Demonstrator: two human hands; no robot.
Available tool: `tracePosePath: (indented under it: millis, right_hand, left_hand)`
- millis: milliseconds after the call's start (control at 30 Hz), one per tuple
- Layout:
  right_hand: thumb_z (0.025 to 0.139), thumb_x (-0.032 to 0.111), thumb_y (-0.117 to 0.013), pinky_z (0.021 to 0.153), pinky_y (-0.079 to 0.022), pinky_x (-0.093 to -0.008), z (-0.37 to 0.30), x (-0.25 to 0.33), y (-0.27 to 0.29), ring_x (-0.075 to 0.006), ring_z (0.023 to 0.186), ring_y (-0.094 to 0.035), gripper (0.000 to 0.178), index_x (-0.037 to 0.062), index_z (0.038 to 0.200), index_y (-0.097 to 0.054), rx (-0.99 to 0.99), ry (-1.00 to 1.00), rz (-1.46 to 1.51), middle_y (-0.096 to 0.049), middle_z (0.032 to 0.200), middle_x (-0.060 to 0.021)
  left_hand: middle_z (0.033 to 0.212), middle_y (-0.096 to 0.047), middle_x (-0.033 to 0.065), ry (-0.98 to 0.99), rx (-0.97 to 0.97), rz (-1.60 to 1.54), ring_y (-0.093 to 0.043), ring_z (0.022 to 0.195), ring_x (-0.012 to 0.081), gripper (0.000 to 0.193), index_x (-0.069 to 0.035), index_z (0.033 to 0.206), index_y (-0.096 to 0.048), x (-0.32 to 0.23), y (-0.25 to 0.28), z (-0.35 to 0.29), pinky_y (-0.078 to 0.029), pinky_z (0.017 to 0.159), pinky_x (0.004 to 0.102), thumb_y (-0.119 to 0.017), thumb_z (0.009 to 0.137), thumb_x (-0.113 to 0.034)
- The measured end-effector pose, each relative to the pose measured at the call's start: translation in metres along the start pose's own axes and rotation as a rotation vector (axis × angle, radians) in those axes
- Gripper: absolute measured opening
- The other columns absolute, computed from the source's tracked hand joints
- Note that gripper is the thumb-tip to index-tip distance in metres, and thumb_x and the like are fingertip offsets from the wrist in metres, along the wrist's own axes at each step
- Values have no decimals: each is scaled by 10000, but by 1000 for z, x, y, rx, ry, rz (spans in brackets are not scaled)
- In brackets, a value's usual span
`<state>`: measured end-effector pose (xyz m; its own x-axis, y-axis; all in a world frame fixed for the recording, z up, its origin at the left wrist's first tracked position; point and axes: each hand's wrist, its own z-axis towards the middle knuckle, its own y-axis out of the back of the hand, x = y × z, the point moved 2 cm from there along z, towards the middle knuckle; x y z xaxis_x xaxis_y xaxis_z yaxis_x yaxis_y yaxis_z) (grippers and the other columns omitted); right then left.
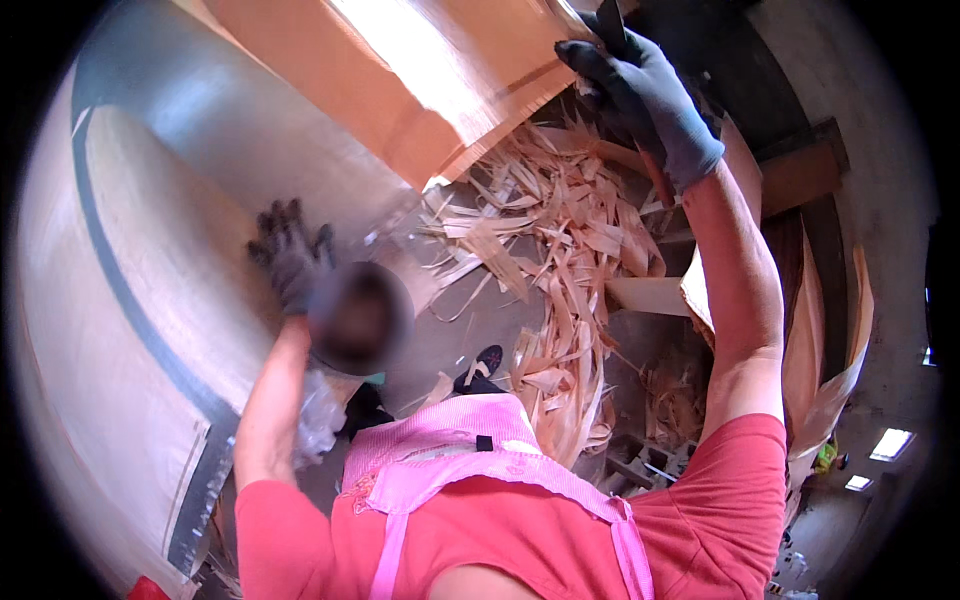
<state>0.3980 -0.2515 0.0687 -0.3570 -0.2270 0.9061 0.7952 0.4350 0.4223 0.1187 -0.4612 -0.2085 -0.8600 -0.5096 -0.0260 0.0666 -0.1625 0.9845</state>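
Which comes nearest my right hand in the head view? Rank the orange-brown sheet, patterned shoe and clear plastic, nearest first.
From the right hand:
1. Orange-brown sheet, immediately left
2. Patterned shoe, lower left
3. Clear plastic, farther lower left

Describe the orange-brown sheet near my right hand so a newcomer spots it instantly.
Find the heap of loose wood strips near the picture's centre, then look above it, left of your gloved right hand. The sheet reaches the top edge there. Unlike the narrow, tangled strips below, it is broad and orange-brown, with white glare across it.
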Motion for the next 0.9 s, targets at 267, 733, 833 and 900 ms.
tracePosePath:
  millis: [267,733,833,900]
  right_hand:
    - [893,274,-711,479,-350,-178,83,-55,112,-5,543,-452,251,112,1062,-622,82,-30,120,-512,691,89]
    - [891,161,-700,526,-378,-183,236,-167,258,-21,588,-459,414,16,1256,-572,49,-49,170,-538,752,68]
    - [902,146,-680,537,-385,-186,266,-185,295,-23,606,-472,350,35,1224,-595,-43,23,224,-553,764,81]
    - [902,149,-678,553,-393,-189,291,-192,317,-24,632,-485,358,35,1231,-593,-17,-40,188,-575,803,72]
  left_hand:
    - [1581,-255,42,-24,-47,106,-208,1461,268,654,-197,1509,-313,19,-11,-7,-129,1144,561,-506,932,-437]
    - [1476,-380,152,134,138,155,-236,1433,340,652,-27,1396,-428,-21,16,-3,-66,1174,548,-596,846,-334]
    - [1304,-547,176,26,12,-90,-423,1319,359,503,-9,1307,-504,-140,81,66,-218,1148,533,-542,915,-321]
    - [1250,-584,176,247,70,-569,-530,1210,360,514,5,1296,-500,-222,79,88,-375,1067,510,-489,954,-378]
